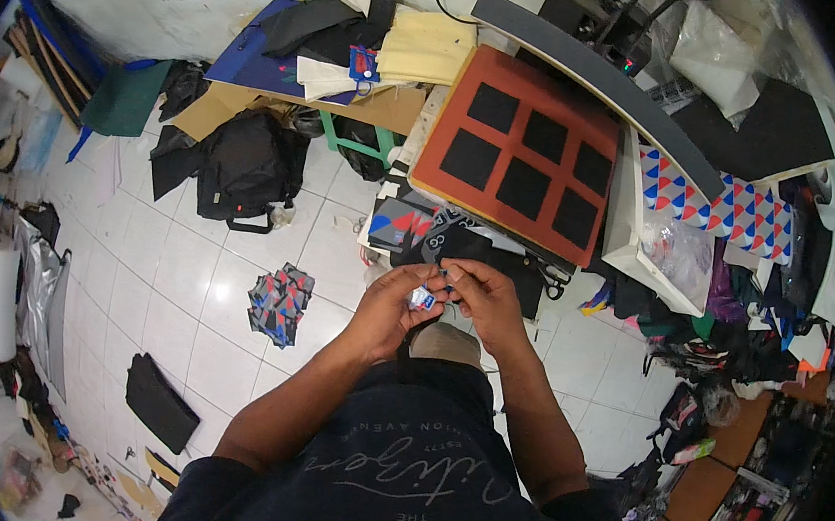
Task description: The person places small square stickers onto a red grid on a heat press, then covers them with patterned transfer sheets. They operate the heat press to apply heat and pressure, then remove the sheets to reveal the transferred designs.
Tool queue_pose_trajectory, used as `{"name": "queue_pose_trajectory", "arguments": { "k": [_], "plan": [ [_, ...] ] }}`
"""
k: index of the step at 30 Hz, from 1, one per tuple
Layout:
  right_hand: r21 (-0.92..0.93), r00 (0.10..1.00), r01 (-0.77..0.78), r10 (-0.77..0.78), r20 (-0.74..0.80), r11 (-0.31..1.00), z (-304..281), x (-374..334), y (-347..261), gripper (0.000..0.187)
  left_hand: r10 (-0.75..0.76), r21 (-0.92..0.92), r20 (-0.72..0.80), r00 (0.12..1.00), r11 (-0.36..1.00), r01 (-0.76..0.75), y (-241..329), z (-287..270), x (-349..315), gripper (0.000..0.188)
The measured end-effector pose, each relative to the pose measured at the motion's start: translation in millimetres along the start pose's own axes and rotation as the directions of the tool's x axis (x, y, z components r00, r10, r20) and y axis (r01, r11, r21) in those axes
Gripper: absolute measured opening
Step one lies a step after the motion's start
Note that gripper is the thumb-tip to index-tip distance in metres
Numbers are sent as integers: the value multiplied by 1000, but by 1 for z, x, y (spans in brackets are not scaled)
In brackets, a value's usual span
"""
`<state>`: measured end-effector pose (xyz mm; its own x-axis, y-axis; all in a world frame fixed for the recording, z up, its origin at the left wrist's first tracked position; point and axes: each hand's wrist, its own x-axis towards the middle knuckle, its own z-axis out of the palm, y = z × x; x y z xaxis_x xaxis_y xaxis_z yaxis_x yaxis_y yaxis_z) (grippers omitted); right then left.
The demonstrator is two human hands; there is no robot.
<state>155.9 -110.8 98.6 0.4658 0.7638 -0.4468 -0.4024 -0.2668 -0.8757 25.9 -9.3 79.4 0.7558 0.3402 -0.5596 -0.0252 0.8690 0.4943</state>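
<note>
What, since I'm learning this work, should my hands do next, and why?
Perhaps steady the left hand and work at the small blue-and-white item with the right hand: the item lies in the left, and the right is close beside it.

The tiles look smooth and glossy, the squares matt and cloth-like, the pad smooth and matt, the backpack and shirt dull cloth, the stool smooth plastic, the clear bag glossy, crinkled plastic, the silver sheet shiny and creased
</note>
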Motion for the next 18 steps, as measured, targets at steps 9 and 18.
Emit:
{"name": "queue_pose_trajectory", "arguments": {
  "k": [9,18],
  "plan": [
    [20,993,117,-117,14,993,-20,34,-2,24,48,68,-77,996,997,-43,6,12,26,22],
    [-38,983,182,-181,28,983,-34,61,8,23,12,77,-96,995,997,-5,7,20,55,11]
  ]
}}
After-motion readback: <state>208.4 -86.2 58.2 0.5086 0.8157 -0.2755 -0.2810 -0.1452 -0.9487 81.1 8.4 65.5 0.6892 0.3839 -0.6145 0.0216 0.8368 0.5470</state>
